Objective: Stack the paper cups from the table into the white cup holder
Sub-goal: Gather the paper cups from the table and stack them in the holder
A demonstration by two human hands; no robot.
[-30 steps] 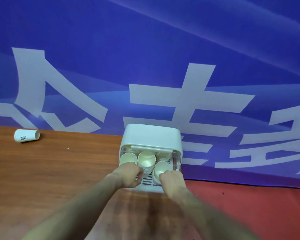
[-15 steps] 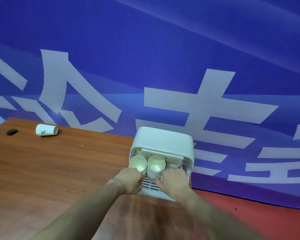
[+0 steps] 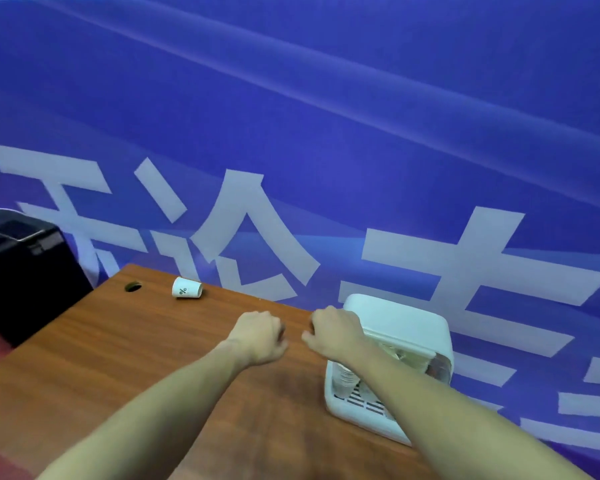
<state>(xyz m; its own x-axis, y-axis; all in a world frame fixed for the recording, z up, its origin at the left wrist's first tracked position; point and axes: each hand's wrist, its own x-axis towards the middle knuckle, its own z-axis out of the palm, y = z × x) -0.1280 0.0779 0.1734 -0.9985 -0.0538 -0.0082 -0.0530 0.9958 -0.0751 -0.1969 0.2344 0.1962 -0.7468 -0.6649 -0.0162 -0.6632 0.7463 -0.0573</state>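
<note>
One white paper cup with a dark mark (image 3: 187, 289) is lying on its side at the far left of the brown wooden table (image 3: 84, 358), likely next to fetch. Left hand (image 3: 258, 337) and right hand (image 3: 336, 332) are hovering with curled fingers, gripping nothing. White plastic cup holder (image 3: 395, 323), cup stacks inside, is sitting rightmost.

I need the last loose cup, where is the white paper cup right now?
In the head view the white paper cup lies on its side at the wooden table's far left, beside the round hole.

Event or exhibition hall, printed blue banner (image 3: 291, 98) (large white lettering), wooden table (image 3: 118, 358)
</note>
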